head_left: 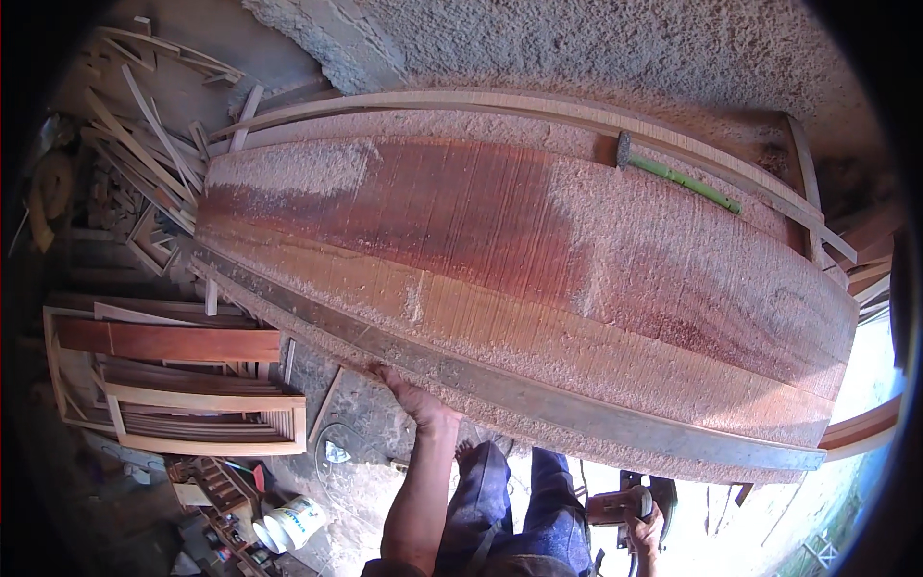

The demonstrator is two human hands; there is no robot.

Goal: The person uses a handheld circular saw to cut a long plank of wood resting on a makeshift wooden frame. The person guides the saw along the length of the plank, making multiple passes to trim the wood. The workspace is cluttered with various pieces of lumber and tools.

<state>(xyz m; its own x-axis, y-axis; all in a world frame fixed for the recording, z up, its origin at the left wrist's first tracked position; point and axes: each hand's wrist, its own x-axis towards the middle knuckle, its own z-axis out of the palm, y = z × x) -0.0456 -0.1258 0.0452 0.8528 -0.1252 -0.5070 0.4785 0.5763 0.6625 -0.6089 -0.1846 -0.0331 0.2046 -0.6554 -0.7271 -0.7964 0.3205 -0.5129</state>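
Note:
Across the view lies a wide wooden workbench (481, 221) with reddish-brown boards and a paler board, much of it coated in sawdust. A long grey strip (538, 389) runs along its near side. My left hand (416, 399) reaches to the bench's near edge, fingers stretched out to the left and nothing visible in them. Lower right, my right hand (645, 527) is wrapped round a hand-held power tool (611, 507) with a brownish body and a dark base, held low beside my leg. Its exact kind is hard to make out.
A green-handled tool (678, 181) lies at the bench's far side, near a long thin wooden strip (433, 99). Slatted wooden frames (192, 394) are stacked at left, below loose offcuts (149, 144). A white bucket (288, 524) stands lower left. A rough wall (577, 48) rises behind.

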